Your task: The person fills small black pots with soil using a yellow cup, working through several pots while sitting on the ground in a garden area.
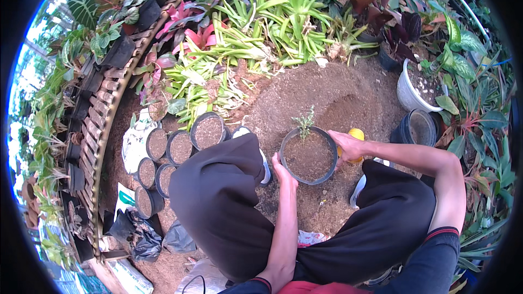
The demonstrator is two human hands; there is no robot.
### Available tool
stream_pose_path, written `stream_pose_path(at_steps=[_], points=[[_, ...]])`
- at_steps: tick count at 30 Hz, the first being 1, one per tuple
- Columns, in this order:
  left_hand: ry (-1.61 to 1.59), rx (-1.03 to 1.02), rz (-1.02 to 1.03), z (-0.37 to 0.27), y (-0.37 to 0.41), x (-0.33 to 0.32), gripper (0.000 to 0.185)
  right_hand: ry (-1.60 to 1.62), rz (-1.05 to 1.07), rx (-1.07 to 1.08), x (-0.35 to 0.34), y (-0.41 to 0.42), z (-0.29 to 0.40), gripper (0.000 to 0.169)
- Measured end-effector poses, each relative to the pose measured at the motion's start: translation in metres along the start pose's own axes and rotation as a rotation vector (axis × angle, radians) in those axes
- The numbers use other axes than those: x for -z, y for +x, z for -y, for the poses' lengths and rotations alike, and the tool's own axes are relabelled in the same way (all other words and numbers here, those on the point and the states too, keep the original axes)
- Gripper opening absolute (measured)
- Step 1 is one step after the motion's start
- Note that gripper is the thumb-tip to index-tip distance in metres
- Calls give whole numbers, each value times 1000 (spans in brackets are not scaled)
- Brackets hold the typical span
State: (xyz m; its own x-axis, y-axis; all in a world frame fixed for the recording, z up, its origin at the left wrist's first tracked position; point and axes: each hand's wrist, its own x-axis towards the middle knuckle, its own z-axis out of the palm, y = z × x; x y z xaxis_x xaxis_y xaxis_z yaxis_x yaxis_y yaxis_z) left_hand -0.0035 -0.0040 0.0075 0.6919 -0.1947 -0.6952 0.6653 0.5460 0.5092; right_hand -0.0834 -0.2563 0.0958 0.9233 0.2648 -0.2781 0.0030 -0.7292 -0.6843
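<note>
Between my knees is a round black plant pot [309, 179] filled with brown soil. A small leafy seedling [305, 122] stands in it, near the far rim. My left hand [284, 173] holds the pot's near left side. On the opposite side, my right hand [345, 145] grips the wall, thumb near the rim and fingers mostly hidden. A yellow object [356, 134], partly covered by my right hand and wrist, sits just beyond it; its kind is unclear. Loose soil [282, 102] spreads on the ground around the pot.
Several soil-filled black pots [179, 147] stand at the left. Stacked empty pots [414, 128] and a white planter [408, 90] are at the right. Uprooted green plants [265, 32] lie beyond the soil. A slatted wooden bench [102, 106] with potted plants curves along the left.
</note>
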Motion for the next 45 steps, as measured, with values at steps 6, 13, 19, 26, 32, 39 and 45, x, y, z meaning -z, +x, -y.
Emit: stream_pose_path(at_steps=[6,13,19,26,32,39,45], points=[[63,17,72,-60,-58,-72,63,101,-102,4,68,-20,55,108],[37,-190,430,-167,-175,-148,62,435,-267,85,160,-52,182,105],[-23,-456,683,-284,-242,-152,50,446,-498,359,199,-32,293,104],[45,-853,563,-417,-331,-87,43,342,-399,633,176,45,428,94],[-65,-1007,263,-486,-324,49,45,217,-22,704,108,151,530,84],[6,-1124,-214,-493,-215,213,52,475,611,219,-10,288,541,107],[-2,-1176,-470,-433,-145,342,56,762,584,26,-181,347,506,108]])
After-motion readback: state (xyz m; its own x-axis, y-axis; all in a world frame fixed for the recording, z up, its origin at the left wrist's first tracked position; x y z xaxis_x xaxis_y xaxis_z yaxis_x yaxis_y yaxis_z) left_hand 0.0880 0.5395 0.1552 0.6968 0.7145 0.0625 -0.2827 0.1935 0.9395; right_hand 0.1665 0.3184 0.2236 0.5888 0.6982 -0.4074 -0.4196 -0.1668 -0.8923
